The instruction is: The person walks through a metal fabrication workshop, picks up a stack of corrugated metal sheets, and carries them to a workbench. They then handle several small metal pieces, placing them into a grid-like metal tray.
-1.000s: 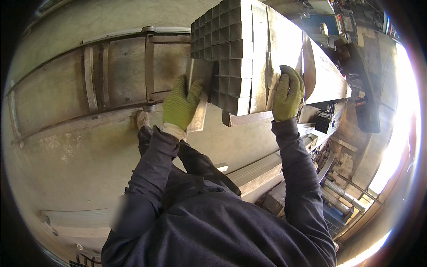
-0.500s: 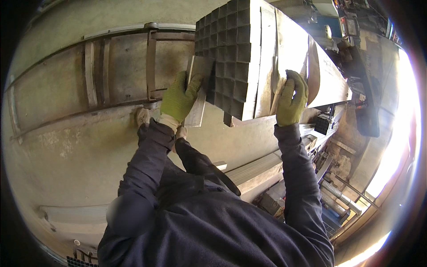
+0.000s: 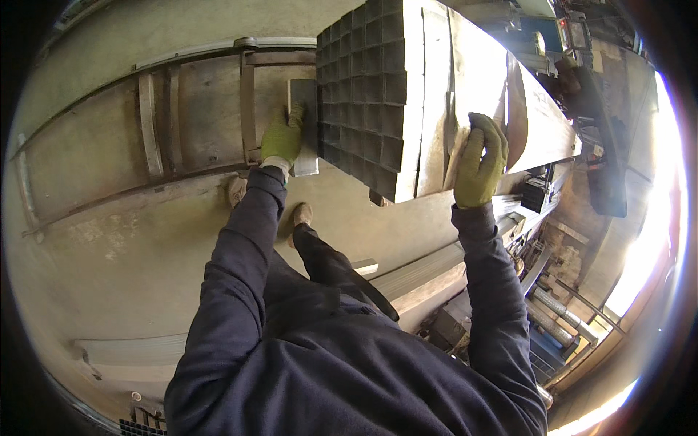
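My left hand, in a yellow-green glove, is closed around the edge of a flat grey metal plate. The plate stands on edge just left of the open ends of a bundle of square metal tubes. My right hand, gloved alike, lies against the bundle's bright near side, its fingers slightly bent and the thumb apart. Only the back of that hand shows clearly.
A long metal frame with crossbars extends left of the bundle at low height. Long stacked bars lie on the floor near my legs. Rollers and machinery stand at the right. Another stack lies at lower left.
My left hand has moved left with the plate, away from the tube ends, and the plate has swung from slanted to nearly straight. The right hand stays on the bundle.
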`<action>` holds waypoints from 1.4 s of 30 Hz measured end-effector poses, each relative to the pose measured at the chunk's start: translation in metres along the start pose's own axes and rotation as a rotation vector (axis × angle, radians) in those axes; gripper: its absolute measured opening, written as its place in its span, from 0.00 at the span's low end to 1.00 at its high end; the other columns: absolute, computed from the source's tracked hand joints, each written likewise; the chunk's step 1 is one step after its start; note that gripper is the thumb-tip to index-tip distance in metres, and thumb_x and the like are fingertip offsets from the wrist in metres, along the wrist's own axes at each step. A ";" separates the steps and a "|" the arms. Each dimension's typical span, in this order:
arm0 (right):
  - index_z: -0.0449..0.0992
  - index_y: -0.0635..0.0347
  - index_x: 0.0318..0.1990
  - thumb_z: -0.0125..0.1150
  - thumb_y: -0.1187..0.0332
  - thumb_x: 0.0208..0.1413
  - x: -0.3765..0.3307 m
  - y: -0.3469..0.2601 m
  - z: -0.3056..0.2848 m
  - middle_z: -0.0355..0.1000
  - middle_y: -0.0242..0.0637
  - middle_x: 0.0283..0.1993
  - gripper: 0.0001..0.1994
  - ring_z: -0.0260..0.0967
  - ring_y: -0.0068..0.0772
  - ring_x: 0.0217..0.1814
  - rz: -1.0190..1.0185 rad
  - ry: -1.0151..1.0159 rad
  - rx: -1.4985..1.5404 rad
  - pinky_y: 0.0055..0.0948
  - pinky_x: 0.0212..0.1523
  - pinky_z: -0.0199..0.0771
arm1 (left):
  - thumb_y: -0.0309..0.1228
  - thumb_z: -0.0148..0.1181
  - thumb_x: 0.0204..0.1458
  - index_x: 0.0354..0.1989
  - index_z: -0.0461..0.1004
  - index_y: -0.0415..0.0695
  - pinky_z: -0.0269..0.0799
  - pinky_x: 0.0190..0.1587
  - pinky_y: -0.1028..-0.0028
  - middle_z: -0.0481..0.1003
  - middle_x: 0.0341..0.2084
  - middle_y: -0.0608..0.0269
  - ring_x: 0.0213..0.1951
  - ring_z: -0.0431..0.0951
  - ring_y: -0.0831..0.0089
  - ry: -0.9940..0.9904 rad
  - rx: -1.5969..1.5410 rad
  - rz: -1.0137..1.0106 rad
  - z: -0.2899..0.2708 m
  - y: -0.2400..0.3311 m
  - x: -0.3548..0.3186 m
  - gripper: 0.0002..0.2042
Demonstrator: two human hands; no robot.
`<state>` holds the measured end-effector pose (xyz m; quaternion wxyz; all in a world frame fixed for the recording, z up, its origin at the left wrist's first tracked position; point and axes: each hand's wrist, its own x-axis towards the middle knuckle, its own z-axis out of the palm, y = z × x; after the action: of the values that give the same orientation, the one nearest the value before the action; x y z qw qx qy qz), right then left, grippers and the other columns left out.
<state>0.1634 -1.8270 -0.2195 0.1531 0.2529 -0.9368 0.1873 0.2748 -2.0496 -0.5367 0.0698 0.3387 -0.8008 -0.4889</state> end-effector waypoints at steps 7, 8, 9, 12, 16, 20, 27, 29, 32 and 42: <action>0.82 0.66 0.53 0.52 0.71 0.72 0.000 0.001 0.001 0.78 0.46 0.56 0.14 0.76 0.43 0.59 0.074 -0.022 0.029 0.38 0.64 0.75 | 0.57 0.50 0.69 0.56 0.75 0.44 0.76 0.49 0.44 0.81 0.45 0.34 0.47 0.81 0.31 -0.042 -0.177 -0.275 -0.008 0.022 0.056 0.27; 0.82 0.66 0.53 0.51 0.71 0.72 0.000 0.001 0.001 0.78 0.46 0.57 0.14 0.75 0.43 0.59 0.036 -0.030 0.023 0.38 0.64 0.76 | 0.58 0.50 0.69 0.57 0.75 0.44 0.76 0.49 0.44 0.81 0.45 0.34 0.48 0.81 0.31 -0.130 -0.030 -0.147 -0.004 0.025 0.057 0.27; 0.82 0.67 0.53 0.51 0.71 0.72 0.000 0.002 0.001 0.78 0.46 0.57 0.14 0.76 0.43 0.58 0.041 -0.039 0.000 0.38 0.64 0.76 | 0.58 0.50 0.69 0.57 0.75 0.43 0.76 0.49 0.44 0.81 0.46 0.34 0.49 0.81 0.31 -0.093 -0.034 -0.135 0.003 0.030 0.059 0.28; 0.81 0.67 0.54 0.50 0.71 0.72 0.000 0.001 0.000 0.77 0.47 0.57 0.14 0.76 0.42 0.58 0.024 -0.044 -0.011 0.37 0.63 0.78 | 0.58 0.50 0.69 0.60 0.74 0.43 0.77 0.51 0.46 0.81 0.49 0.35 0.51 0.81 0.34 -0.137 -0.092 -0.052 0.000 0.034 0.067 0.29; 0.80 0.69 0.54 0.48 0.73 0.72 0.000 -0.001 0.001 0.77 0.47 0.56 0.14 0.77 0.41 0.58 0.060 -0.046 0.019 0.37 0.62 0.79 | 0.58 0.47 0.70 0.65 0.72 0.42 0.75 0.57 0.49 0.79 0.53 0.35 0.56 0.79 0.37 -0.066 -0.225 -0.215 -0.024 0.041 0.115 0.31; 0.80 0.68 0.54 0.48 0.73 0.72 0.001 -0.002 0.002 0.77 0.47 0.56 0.14 0.76 0.42 0.57 0.039 -0.046 0.017 0.38 0.62 0.79 | 0.60 0.47 0.68 0.63 0.72 0.37 0.75 0.57 0.46 0.79 0.54 0.31 0.56 0.80 0.34 -0.248 0.015 -0.017 -0.013 0.060 0.137 0.35; 0.82 0.67 0.52 0.50 0.71 0.71 0.002 0.002 0.000 0.80 0.46 0.54 0.14 0.75 0.43 0.60 0.040 -0.043 -0.040 0.40 0.65 0.73 | 0.62 0.44 0.68 0.63 0.71 0.38 0.75 0.57 0.45 0.80 0.52 0.31 0.55 0.80 0.33 -0.012 -0.303 -0.274 -0.033 0.068 0.111 0.35; 0.83 0.66 0.52 0.52 0.70 0.71 0.002 0.002 0.000 0.81 0.44 0.53 0.14 0.74 0.44 0.61 0.037 -0.044 -0.071 0.41 0.65 0.71 | 0.60 0.46 0.69 0.62 0.72 0.38 0.75 0.57 0.45 0.80 0.52 0.32 0.55 0.80 0.33 -0.196 -0.077 -0.191 -0.035 0.079 0.105 0.34; 0.80 0.67 0.56 0.48 0.71 0.74 0.001 0.002 0.000 0.78 0.47 0.57 0.15 0.74 0.46 0.63 -0.002 -0.051 -0.039 0.41 0.66 0.72 | 0.57 0.50 0.69 0.61 0.73 0.38 0.75 0.57 0.46 0.79 0.54 0.32 0.54 0.80 0.34 -0.192 -0.058 -0.136 -0.033 0.079 0.085 0.32; 0.85 0.58 0.48 0.56 0.60 0.68 0.001 0.017 0.001 0.83 0.45 0.53 0.15 0.78 0.49 0.58 0.051 0.015 -0.023 0.46 0.66 0.72 | 0.49 0.51 0.71 0.64 0.71 0.35 0.75 0.57 0.50 0.79 0.52 0.29 0.53 0.80 0.35 -0.346 -0.138 -0.024 -0.031 0.017 -0.048 0.28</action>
<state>0.1535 -1.8141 -0.2249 0.1583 0.2259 -0.9437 0.1824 0.3168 -2.0374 -0.4960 -0.0519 0.2535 -0.7612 -0.5947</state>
